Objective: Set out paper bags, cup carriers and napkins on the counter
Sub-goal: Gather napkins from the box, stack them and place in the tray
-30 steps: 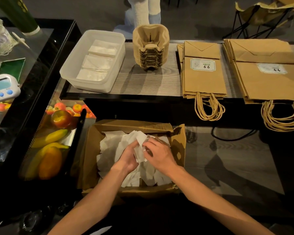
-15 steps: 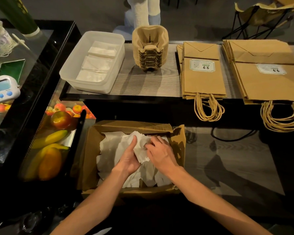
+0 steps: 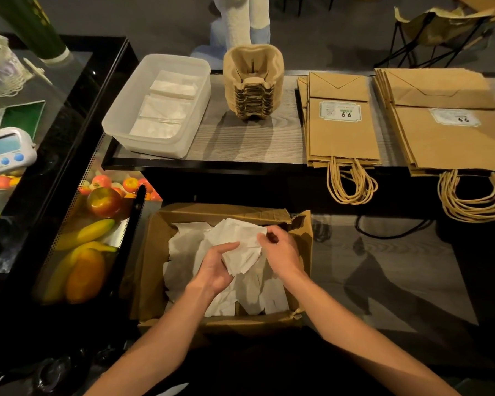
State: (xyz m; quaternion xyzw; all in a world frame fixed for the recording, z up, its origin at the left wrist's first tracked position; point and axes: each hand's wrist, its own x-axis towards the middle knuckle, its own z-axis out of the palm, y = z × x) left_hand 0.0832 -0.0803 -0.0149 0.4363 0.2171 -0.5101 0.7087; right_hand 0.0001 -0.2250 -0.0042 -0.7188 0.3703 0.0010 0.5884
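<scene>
The left hand (image 3: 215,270) and right hand (image 3: 282,252), both gripping, had raised white paper napkins (image 3: 240,252) from the brown cardboard box (image 3: 155,252), likely counter-bound.

I see a timer (image 3: 7,150) on top of the black case (image 3: 77,110), near its front edge. An apple (image 3: 103,202) and bananas (image 3: 93,231) lie inside. A chair (image 3: 437,27) stands far right.

— What could be read there?
— "9.9" stood on the white sticker (image 3: 340,110) of the narrower stack of brown paper bags (image 3: 343,140), and again on the second white sticker (image 3: 454,118) of the wider stack of brown paper bags (image 3: 455,144).
— Anything else?
— The small print was illegible.
</scene>
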